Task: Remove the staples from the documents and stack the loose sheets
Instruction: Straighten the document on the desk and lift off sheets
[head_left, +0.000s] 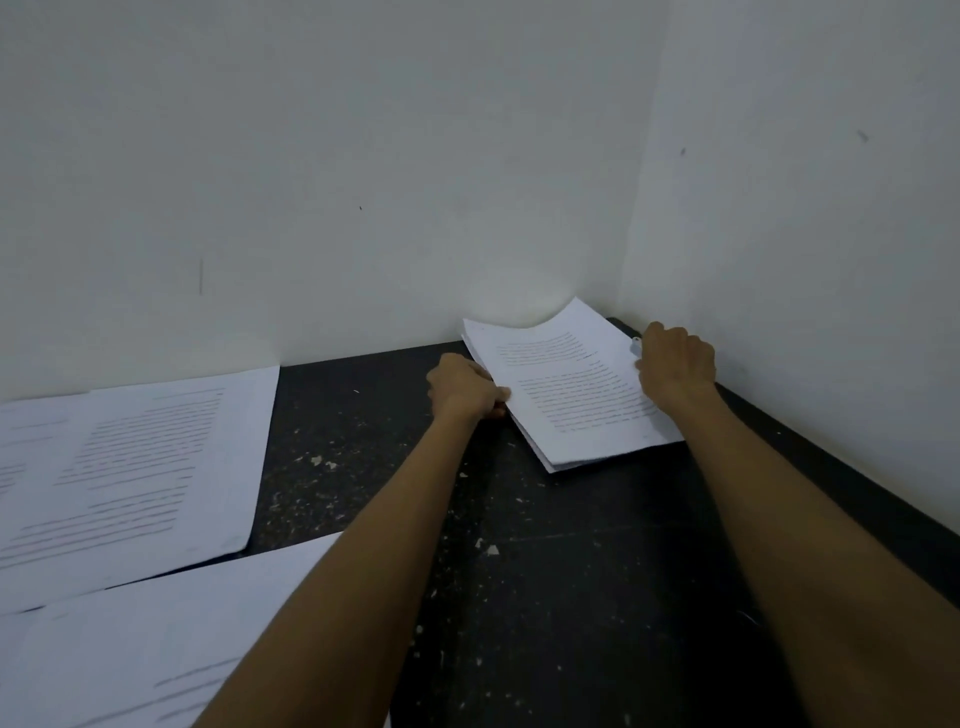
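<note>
Stack (566, 395) x1: L hand (465, 389) pinches, R hand (675, 364) touches; 2 docs (130, 467) (156, 649) apart.

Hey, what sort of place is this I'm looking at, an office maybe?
Probably a plain indoor work corner, maybe an office or study: a dark speckled tabletop set into the corner of bare white walls, with printed sheets spread out and a stack that the left hand grips.
</note>
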